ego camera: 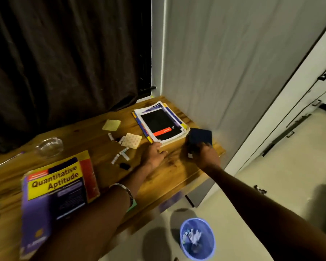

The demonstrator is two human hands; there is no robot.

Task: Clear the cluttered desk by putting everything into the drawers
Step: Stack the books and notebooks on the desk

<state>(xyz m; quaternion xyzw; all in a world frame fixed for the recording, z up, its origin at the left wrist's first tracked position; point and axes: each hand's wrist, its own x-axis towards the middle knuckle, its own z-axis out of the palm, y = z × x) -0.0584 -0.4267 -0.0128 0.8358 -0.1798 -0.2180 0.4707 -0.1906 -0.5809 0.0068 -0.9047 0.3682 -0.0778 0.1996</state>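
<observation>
Your right hand (205,153) grips the dark blue booklet (200,136) beside the book stack (162,123), while your left hand (154,153) rests loose-fingered on the counter (177,172) at the stack's near corner

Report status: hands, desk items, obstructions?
Right hand grips dark blue booklet. Left hand open, fingertips at book stack. Desk still cluttered. No drawers in view.

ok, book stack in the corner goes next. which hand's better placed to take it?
Left, probably. The left hand is open, fingertips already at the near edge of the stack. The right hand is busy: its grip is on a dark blue pad.
</observation>
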